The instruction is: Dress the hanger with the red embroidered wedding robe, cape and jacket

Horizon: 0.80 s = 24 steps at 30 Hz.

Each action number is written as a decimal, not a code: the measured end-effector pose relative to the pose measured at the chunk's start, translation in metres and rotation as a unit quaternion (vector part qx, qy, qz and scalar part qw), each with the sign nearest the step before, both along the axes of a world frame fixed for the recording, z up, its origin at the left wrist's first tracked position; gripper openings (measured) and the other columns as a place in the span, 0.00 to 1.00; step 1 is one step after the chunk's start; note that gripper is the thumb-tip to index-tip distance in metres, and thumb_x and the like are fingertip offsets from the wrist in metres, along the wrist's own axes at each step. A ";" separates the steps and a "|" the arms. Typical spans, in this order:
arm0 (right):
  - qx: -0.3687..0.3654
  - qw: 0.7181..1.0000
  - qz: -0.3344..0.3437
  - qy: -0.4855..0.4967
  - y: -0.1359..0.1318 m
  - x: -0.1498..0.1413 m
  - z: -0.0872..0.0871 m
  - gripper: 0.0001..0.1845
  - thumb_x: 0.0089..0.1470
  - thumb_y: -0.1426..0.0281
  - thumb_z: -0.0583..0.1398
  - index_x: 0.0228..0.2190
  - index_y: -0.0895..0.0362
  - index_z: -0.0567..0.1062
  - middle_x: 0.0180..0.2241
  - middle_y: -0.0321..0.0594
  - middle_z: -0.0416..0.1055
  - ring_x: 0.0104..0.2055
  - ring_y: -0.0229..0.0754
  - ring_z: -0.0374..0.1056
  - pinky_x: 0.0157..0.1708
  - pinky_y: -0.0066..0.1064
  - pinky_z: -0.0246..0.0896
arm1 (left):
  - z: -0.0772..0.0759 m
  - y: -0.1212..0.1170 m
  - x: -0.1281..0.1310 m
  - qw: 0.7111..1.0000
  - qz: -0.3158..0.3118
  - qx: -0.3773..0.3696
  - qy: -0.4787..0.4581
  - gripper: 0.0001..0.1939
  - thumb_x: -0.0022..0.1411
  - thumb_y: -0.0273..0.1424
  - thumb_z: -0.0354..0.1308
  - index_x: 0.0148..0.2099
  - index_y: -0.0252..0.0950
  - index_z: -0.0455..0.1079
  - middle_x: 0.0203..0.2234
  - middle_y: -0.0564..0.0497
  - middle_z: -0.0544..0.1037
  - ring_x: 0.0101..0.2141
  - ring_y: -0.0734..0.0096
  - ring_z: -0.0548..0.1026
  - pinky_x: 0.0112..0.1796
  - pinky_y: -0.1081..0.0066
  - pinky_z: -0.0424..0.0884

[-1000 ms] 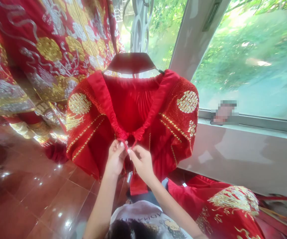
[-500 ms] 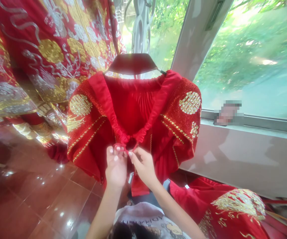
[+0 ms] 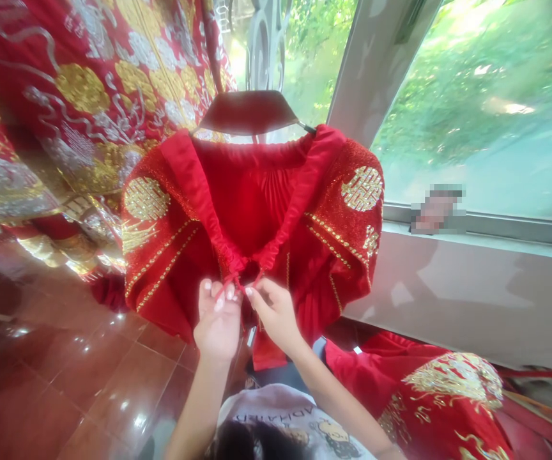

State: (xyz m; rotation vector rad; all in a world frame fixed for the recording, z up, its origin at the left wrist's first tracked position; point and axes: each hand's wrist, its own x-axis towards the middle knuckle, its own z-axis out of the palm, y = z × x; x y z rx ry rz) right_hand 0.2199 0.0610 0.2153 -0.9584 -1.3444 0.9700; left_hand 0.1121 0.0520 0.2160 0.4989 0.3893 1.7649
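Note:
A red garment with gold embroidered medallions and rows of gold beading hangs from a dark red hanger. Its gathered edge dips to a V in front of me, where a thin red drawstring comes out. My left hand is turned palm up, fingers curled with the cord across them. Beside it, my right hand pinches the cord between thumb and forefinger. Both hands meet just below the point of the V. A small white tag dangles beneath them.
To the left hangs a large red robe with gold and silver embroidery. More red embroidered cloth lies low on the right. A window with a sill and white wall stands behind; the floor is reddish tile.
My left hand has shifted slightly left, its fingers curling more around the cord. The cord's loop looks different, with an end now slanting over the left fingers. The view has moved a little.

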 end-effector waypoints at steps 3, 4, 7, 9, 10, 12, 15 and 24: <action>-0.004 1.000 -0.005 -0.002 0.001 0.002 -0.001 0.15 0.55 0.63 0.57 0.22 0.59 0.69 0.18 0.33 0.63 0.21 0.31 0.55 0.21 0.23 0.51 | -0.007 -0.001 -0.007 0.996 -0.027 0.051 0.066 0.16 0.42 0.30 0.70 0.34 0.38 0.68 0.20 0.58 0.64 0.26 0.78 0.67 0.30 0.76 0.68; -0.005 1.000 -0.011 -0.002 0.002 0.002 -0.001 0.15 0.55 0.63 0.57 0.22 0.59 0.69 0.18 0.33 0.63 0.21 0.32 0.56 0.22 0.23 0.52 | -0.009 -0.001 -0.009 0.991 -0.026 0.045 0.127 0.16 0.43 0.29 0.70 0.36 0.38 0.69 0.22 0.58 0.65 0.25 0.79 0.67 0.29 0.78 0.67; -0.007 1.000 -0.027 0.000 0.003 0.004 -0.003 0.14 0.55 0.63 0.57 0.23 0.59 0.70 0.19 0.33 0.65 0.22 0.32 0.57 0.23 0.23 0.54 | -0.009 0.000 -0.017 0.954 -0.028 -0.009 0.299 0.23 0.48 0.27 0.69 0.47 0.39 0.70 0.27 0.55 0.71 0.27 0.79 0.69 0.27 0.80 0.65; -0.009 1.000 -0.026 0.000 0.004 0.004 -0.004 0.14 0.55 0.63 0.57 0.23 0.59 0.70 0.20 0.34 0.66 0.22 0.32 0.58 0.23 0.24 0.54 | -0.009 -0.001 -0.018 0.934 -0.020 -0.034 0.355 0.23 0.51 0.30 0.68 0.49 0.38 0.69 0.27 0.55 0.72 0.26 0.79 0.70 0.26 0.80 0.65; -0.010 1.000 -0.026 -0.003 0.004 0.003 -0.004 0.14 0.55 0.62 0.57 0.23 0.58 0.70 0.20 0.34 0.66 0.22 0.32 0.57 0.23 0.24 0.54 | -0.009 -0.003 -0.017 0.928 -0.002 -0.040 0.371 0.21 0.52 0.30 0.67 0.48 0.37 0.69 0.25 0.55 0.72 0.24 0.79 0.69 0.25 0.80 0.64; -0.009 1.000 -0.027 -0.009 0.004 0.003 -0.005 0.15 0.55 0.62 0.57 0.23 0.58 0.69 0.20 0.34 0.66 0.22 0.32 0.57 0.23 0.24 0.54 | -0.010 -0.006 -0.016 0.920 0.061 -0.031 0.386 0.16 0.53 0.29 0.66 0.45 0.38 0.71 0.20 0.58 0.69 0.21 0.81 0.67 0.25 0.80 0.64; -0.013 0.999 -0.028 -0.012 0.004 0.003 -0.005 0.15 0.55 0.61 0.57 0.22 0.58 0.68 0.19 0.33 0.64 0.22 0.32 0.56 0.22 0.24 0.54 | -0.014 -0.012 -0.018 0.935 0.114 0.067 0.330 0.09 0.51 0.28 0.68 0.36 0.41 0.73 0.14 0.60 0.62 0.20 0.80 0.67 0.31 0.77 0.67; -0.029 1.000 0.002 -0.009 -0.006 0.005 0.000 0.19 0.55 0.58 0.56 0.20 0.57 0.65 0.17 0.32 0.57 0.20 0.31 0.51 0.20 0.23 0.49 | 0.005 -0.021 -0.027 0.986 0.071 0.091 0.121 0.44 0.41 0.34 0.70 0.61 0.58 0.60 0.41 0.58 0.77 0.28 0.77 0.72 0.36 0.72 0.74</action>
